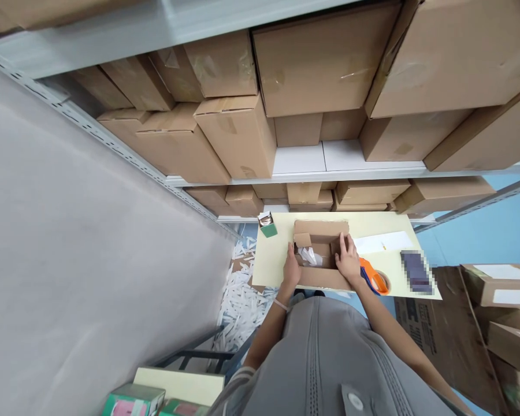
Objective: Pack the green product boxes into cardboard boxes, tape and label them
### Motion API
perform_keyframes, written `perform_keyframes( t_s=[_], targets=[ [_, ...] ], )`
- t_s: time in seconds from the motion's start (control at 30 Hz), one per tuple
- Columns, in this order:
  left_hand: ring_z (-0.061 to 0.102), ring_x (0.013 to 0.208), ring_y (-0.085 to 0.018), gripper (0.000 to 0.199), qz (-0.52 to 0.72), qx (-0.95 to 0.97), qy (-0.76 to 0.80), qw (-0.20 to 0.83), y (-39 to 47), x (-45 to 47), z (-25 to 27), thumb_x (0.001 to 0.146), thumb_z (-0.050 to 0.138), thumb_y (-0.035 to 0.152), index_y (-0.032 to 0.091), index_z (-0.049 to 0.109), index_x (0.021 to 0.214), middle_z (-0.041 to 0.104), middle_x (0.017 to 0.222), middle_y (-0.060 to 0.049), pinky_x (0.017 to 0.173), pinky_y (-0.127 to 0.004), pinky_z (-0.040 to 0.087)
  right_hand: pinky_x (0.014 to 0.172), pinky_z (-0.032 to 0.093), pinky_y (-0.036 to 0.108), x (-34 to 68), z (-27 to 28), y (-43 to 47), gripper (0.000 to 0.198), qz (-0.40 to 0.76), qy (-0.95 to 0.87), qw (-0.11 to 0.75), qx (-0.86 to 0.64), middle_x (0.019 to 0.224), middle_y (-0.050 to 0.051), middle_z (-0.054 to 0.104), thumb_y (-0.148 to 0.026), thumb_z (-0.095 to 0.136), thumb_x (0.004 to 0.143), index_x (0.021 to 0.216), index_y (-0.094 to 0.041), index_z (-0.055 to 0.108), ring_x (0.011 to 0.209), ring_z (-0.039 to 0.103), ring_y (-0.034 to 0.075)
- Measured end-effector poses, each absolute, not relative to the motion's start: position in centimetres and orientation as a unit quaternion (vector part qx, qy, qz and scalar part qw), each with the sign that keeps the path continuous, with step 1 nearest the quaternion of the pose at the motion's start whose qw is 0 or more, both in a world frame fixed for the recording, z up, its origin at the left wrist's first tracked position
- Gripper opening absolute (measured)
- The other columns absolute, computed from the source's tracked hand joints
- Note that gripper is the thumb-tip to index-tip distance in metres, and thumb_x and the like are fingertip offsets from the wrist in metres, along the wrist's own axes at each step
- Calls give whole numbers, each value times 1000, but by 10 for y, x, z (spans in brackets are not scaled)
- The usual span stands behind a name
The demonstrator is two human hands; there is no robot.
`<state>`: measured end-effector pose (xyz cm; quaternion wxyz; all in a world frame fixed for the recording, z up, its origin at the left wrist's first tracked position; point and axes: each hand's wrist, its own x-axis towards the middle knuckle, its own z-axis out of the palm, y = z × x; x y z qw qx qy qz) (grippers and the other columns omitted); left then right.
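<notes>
An opened cardboard box lies on the pale yellow tabletop, its long flaps folded outward. Crumpled white paper is inside, toward the left. My left hand grips the box's left side, fingers along the outer wall. Across the right end, my right hand holds the side, with fingers reaching over the edge; part of that grip is hidden. Just right of this hand is an orange and blue tape dispenser with a roll in it. A small green box, open at the top, stands at the back left.
White paper and a blurred dark rectangular item lie on the table's right. Shelves full of cartons rise behind it. Paper strips litter the floor at left, beside the wall. More cartons are stacked at right.
</notes>
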<state>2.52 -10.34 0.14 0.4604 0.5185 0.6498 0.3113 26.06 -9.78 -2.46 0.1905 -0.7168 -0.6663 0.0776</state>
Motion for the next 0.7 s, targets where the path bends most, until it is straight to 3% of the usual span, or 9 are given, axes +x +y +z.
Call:
perform_keyframes(
  t_s=[0.13,0.3,0.47,0.7],
  targets=[
    [23,150,-25,79,317,536,676,395,-96,35,4,83,51,13,18,23,156,18,165,-10,122,-42,25,109,39,53,262,-23,-96,87,60,-673,179,-715,164,13,17,-18,46,88,159,-27,-2,143,32,35],
    [31,147,-27,81,204,621,708,265,-74,45,7,84,52,12,17,18,157,24,163,-13,116,-42,36,110,38,50,262,-25,-95,88,51,-668,141,-729,164,13,15,-20,47,87,159,-26,-4,143,31,34],
    [39,143,-29,85,135,643,731,186,-63,60,4,88,59,34,14,14,157,29,161,-16,111,-40,42,109,37,49,262,-26,-94,93,48,-665,123,-735,165,13,15,-20,48,85,159,-25,-8,142,32,34],
    [40,141,-34,88,91,627,745,209,-57,65,8,91,46,56,10,11,158,28,160,-20,111,-46,41,106,38,49,264,-29,-93,94,45,-667,118,-735,165,12,11,-21,49,84,159,-26,-9,140,33,35]
  ],
)
